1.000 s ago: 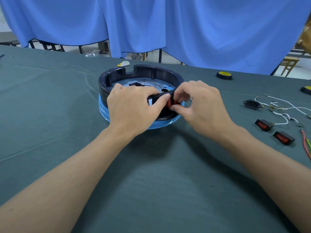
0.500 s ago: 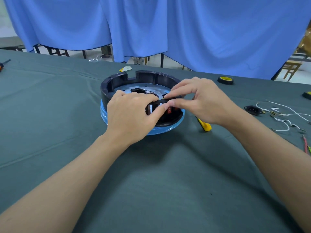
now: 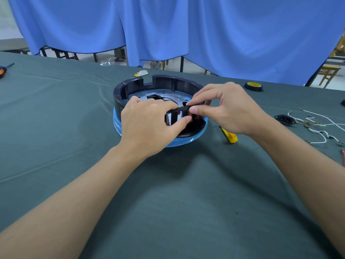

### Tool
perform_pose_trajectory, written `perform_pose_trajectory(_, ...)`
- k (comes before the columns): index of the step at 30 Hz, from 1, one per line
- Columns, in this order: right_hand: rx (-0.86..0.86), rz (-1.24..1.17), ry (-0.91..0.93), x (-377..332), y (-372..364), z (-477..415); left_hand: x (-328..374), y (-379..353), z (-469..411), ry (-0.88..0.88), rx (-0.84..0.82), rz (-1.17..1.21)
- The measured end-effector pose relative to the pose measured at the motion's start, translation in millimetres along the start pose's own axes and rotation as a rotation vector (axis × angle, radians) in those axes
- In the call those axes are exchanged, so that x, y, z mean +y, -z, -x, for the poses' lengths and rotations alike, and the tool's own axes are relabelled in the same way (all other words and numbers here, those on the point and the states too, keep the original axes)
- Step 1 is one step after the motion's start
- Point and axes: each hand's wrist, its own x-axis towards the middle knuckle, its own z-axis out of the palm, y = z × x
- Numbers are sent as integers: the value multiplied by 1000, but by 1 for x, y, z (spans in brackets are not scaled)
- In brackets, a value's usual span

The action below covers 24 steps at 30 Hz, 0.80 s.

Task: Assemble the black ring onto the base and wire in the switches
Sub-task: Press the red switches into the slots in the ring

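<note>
The black ring [image 3: 130, 86] sits on the round base with a blue-wrapped rim [image 3: 179, 143] in the middle of the table. My left hand [image 3: 149, 126] grips the ring's near wall, its thumb against a red switch [image 3: 194, 116] set in an opening there. My right hand [image 3: 229, 107] pinches the top edge of the ring wall just above the switch with thumb and forefinger. Most of the switch is hidden by my fingers. A black power socket [image 3: 284, 119] with white wires [image 3: 317, 126] lies to the right.
A yellow-handled tool [image 3: 230, 136] lies right of the base, partly under my right wrist. A black and yellow tape roll [image 3: 253, 86] sits at the back right. A small white and yellow piece [image 3: 141, 73] lies behind the ring. An orange and black tool [image 3: 2, 69] is at far left.
My right hand has lifted from the switch's face to the top edge of the ring wall. My view has shifted, and the two loose red switches at the right have dropped out of sight.
</note>
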Motion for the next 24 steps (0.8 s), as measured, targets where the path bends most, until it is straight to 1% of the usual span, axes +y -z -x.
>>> perform_pose_trajectory(3, 33, -1, 1, 5, 3, 1, -3, 3, 1, -22, -45, 0)
perform_pose_trajectory(9, 52, 26, 1, 11, 7, 2, 2, 1, 1, 58, 4, 62)
perform_pose_trajectory(14, 29, 46, 19, 15, 6, 2, 4, -1, 0, 82, 39, 55)
perform_pose_trajectory(18, 60, 157, 101, 17, 1, 2, 5, -4, -1, 116, 43, 40)
perform_pose_trajectory(21, 95, 212, 124, 19, -4, 3, 5, -5, -2, 117, 45, 17)
perform_pose_trajectory(24, 109, 195, 108, 20, -8, 5, 5, -4, -2, 81, 35, 7)
